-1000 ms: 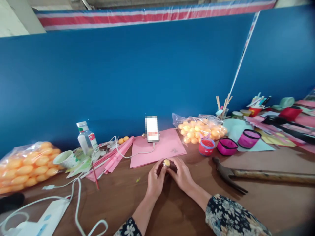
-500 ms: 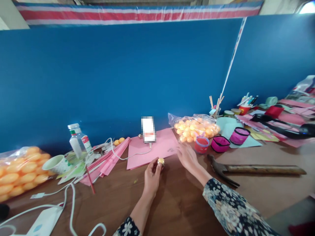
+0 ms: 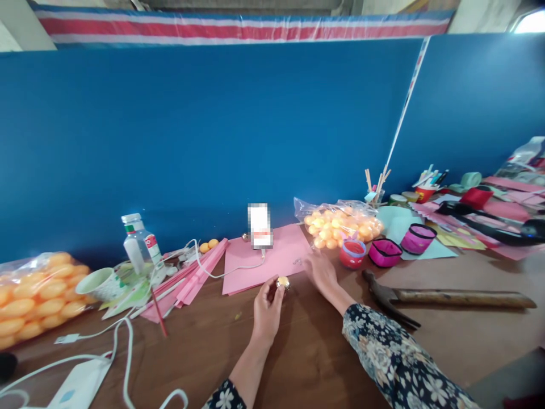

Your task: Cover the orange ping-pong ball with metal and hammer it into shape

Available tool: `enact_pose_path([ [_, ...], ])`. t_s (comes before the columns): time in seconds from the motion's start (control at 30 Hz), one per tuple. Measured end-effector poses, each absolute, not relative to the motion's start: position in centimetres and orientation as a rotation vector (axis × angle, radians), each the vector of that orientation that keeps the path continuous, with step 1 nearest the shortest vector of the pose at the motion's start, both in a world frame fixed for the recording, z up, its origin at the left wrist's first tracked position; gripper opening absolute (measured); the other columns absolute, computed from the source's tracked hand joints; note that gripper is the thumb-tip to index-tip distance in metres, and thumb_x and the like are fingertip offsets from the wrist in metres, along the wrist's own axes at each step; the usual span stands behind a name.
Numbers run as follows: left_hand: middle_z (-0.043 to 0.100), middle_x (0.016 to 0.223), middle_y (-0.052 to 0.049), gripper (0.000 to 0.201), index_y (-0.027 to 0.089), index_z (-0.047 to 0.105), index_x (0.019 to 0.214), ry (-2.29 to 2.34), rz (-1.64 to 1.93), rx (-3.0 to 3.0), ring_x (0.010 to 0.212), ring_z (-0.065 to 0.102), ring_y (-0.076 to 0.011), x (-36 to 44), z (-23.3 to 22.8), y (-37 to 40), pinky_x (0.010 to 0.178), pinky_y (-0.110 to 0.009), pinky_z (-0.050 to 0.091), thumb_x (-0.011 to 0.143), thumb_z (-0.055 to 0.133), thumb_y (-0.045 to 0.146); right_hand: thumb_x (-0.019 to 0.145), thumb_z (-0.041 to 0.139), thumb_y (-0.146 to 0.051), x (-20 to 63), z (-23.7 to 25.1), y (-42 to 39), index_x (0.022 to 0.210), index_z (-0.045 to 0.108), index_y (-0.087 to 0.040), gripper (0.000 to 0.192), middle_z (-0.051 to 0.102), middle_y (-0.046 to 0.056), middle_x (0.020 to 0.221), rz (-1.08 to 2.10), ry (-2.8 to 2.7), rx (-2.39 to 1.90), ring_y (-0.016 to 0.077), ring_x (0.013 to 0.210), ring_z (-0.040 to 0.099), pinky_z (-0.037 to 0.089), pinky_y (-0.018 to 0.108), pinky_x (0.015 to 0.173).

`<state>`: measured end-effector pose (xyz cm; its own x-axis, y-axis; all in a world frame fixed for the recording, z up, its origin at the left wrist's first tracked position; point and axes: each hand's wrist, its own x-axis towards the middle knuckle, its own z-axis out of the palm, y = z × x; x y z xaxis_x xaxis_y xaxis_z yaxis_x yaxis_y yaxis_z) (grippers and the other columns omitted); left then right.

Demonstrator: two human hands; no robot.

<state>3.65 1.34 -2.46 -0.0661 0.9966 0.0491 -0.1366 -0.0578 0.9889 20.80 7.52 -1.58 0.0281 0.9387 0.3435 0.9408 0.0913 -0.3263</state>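
Note:
Between the fingertips of my left hand (image 3: 267, 318) is a small shiny metallic ball (image 3: 283, 283), golden on top, just above the brown table. My left fingers are closed on it. To the right of it, my right hand (image 3: 321, 274) reaches over the near right corner of the pink paper (image 3: 281, 250). Motion blurs its fingers, so their grip cannot be made out. Beside those fingers, tiny metal pieces (image 3: 297, 262) lie on the paper. A phone-like object (image 3: 259, 226), pixelated, stands at the back of the paper with a white cable attached.
A claw hammer (image 3: 451, 297) lies at right. Behind my right hand are a red cup (image 3: 352, 254), magenta fabric rings (image 3: 385, 251) and a bag of orange balls (image 3: 336, 224). Folded pink strips (image 3: 204, 272), a glass bottle (image 3: 140, 241), a paper cup (image 3: 100, 285) and white cables occupy the left.
My right hand has moved slightly left and nearer to me, towards my left hand. My left hand keeps hold of the metallic ball. The whole view has shifted a little.

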Motion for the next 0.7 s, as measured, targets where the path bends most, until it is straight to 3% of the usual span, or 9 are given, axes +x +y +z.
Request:
enact_pose_path([
  [0.7,0.06,0.115,-0.008,0.043,0.019,0.054,0.115,1.141,1.366,1.147,0.104,0.056,-0.0213,3.31,-3.47,1.6,0.09,-0.035,0.045,0.074,0.058,0.033,0.077,0.05,-0.022,21.05,-2.18,7.41,0.079,0.061,-0.021,0.011,0.059,0.003,0.088,0.045,-1.887,-1.8,0.0186,0.082,0.048,0.031,0.024,0.061],
])
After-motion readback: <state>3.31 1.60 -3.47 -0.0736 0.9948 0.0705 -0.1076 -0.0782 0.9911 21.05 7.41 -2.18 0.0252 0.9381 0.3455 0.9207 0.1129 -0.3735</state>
